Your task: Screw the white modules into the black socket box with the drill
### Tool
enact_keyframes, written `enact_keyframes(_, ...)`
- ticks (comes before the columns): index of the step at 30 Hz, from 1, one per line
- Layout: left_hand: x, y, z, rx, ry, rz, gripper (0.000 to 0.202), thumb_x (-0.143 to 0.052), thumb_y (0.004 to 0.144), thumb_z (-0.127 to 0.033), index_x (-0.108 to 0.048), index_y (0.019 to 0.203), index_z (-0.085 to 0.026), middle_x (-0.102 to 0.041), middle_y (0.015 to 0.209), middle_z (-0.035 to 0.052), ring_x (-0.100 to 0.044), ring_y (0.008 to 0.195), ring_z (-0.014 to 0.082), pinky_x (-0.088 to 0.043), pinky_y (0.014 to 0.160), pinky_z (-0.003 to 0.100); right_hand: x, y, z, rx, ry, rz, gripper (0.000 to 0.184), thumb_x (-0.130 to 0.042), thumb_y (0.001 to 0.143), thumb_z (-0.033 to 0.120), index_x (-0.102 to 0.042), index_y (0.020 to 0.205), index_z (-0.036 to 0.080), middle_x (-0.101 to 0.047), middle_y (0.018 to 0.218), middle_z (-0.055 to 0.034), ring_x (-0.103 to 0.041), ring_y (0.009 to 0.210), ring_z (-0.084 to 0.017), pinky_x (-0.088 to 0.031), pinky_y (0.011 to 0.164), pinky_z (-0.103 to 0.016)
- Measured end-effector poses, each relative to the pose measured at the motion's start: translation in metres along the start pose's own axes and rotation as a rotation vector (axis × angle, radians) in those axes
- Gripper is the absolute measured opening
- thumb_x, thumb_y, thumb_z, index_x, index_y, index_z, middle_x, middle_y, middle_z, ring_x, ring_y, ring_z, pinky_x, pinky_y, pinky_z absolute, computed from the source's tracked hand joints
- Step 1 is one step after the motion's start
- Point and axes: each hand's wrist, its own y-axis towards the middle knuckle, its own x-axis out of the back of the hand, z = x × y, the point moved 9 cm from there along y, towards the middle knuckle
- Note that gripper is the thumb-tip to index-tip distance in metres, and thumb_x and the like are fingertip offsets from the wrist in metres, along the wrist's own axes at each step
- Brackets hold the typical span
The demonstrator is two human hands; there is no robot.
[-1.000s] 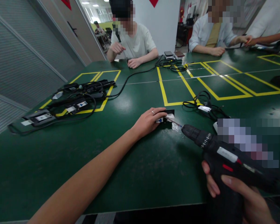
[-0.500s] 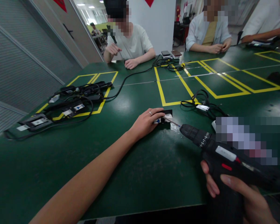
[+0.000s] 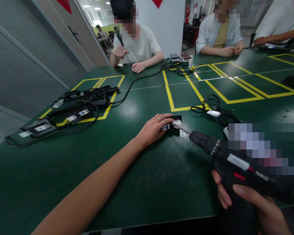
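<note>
My left hand (image 3: 154, 128), a ring on one finger, is closed on a small black adapter (image 3: 175, 122) with a white label, pressing it down on the green table (image 3: 137, 182). My right hand (image 3: 250, 209) grips the handle of a black cordless drill (image 3: 235, 160) at the lower right. The drill's thin bit points left and its tip meets the right end of the adapter.
Several black power adapters with cords (image 3: 73, 104) lie inside yellow tape at the left. A coiled black cable (image 3: 214, 109) sits right of the adapter. Three other people sit along the table's far edge; phones (image 3: 180, 57) and cables lie near them.
Almost nothing moved. The view shifted slightly; both hands, the drill and the adapter keep their places. A person at the back right drew their hands together.
</note>
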Motion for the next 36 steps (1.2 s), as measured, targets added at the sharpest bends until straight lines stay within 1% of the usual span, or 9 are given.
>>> enact_keyframes(5,0.001,0.0,0.0,0.013,0.03,0.014,0.045,-0.056,0.082,-0.01,-0.048,0.124,-0.023,-0.047,0.136,0.0048,-0.049,0.117,0.0206,-0.045,0.1,0.04,0.001,0.001,0.0,0.003,-0.012,-0.014,0.022,-0.056,0.078,0.031,-0.066,0.096,0.024,-0.069,0.087,-0.0077,-0.055,0.051,-0.019,-0.049,0.049,-0.034)
enact_keyframes(10,0.002,0.0,-0.002,-0.005,0.033,0.002,0.046,-0.055,0.083,-0.01,-0.046,0.127,-0.024,-0.047,0.136,0.0054,-0.049,0.117,0.0209,-0.045,0.099,0.042,0.001,-0.001,0.0,-0.029,-0.032,-0.015,0.019,-0.057,0.078,0.032,-0.066,0.092,0.024,-0.069,0.085,-0.0067,-0.055,0.052,-0.019,-0.049,0.051,-0.034)
enact_keyframes(16,-0.001,0.0,-0.001,-0.002,0.043,0.019,0.045,-0.055,0.084,-0.011,-0.047,0.126,-0.023,-0.046,0.137,0.0046,-0.049,0.117,0.0205,-0.045,0.099,0.04,0.005,-0.001,-0.005,-0.028,-0.027,-0.014,0.023,-0.057,0.078,0.032,-0.066,0.098,0.025,-0.069,0.086,-0.0068,-0.056,0.052,-0.019,-0.049,0.051,-0.035)
enact_keyframes(22,-0.001,0.0,-0.001,-0.002,0.042,0.03,0.044,-0.055,0.084,-0.011,-0.047,0.126,-0.023,-0.045,0.138,0.0048,-0.047,0.118,0.0205,-0.044,0.101,0.04,0.0,-0.001,0.0,-0.008,-0.022,-0.021,0.021,-0.056,0.078,0.031,-0.066,0.096,0.025,-0.069,0.086,-0.0069,-0.055,0.051,-0.019,-0.05,0.05,-0.035)
enact_keyframes(27,0.001,0.0,-0.002,-0.016,0.026,0.013,0.046,-0.055,0.083,-0.01,-0.047,0.126,-0.023,-0.046,0.137,0.0048,-0.048,0.118,0.0208,-0.044,0.101,0.041,0.0,0.0,0.0,0.008,-0.021,-0.024,0.022,-0.056,0.078,0.03,-0.065,0.098,0.025,-0.068,0.085,-0.007,-0.055,0.051,-0.019,-0.05,0.049,-0.036)
enact_keyframes(32,0.001,0.0,-0.003,-0.013,0.023,0.008,0.045,-0.055,0.084,-0.011,-0.047,0.126,-0.024,-0.046,0.136,0.0055,-0.049,0.118,0.0213,-0.045,0.099,0.042,-0.002,0.0,0.001,-0.013,-0.028,0.001,0.019,-0.057,0.078,0.031,-0.066,0.093,0.024,-0.068,0.087,-0.0066,-0.056,0.052,-0.018,-0.05,0.05,-0.034)
enact_keyframes(36,0.001,0.0,-0.003,-0.009,0.032,0.006,0.046,-0.055,0.083,-0.01,-0.047,0.126,-0.024,-0.046,0.137,0.0059,-0.049,0.118,0.0211,-0.046,0.099,0.042,-0.005,-0.001,0.003,-0.015,-0.013,0.018,0.019,-0.055,0.08,0.031,-0.066,0.095,0.024,-0.068,0.087,-0.0057,-0.056,0.053,-0.017,-0.05,0.052,-0.033)
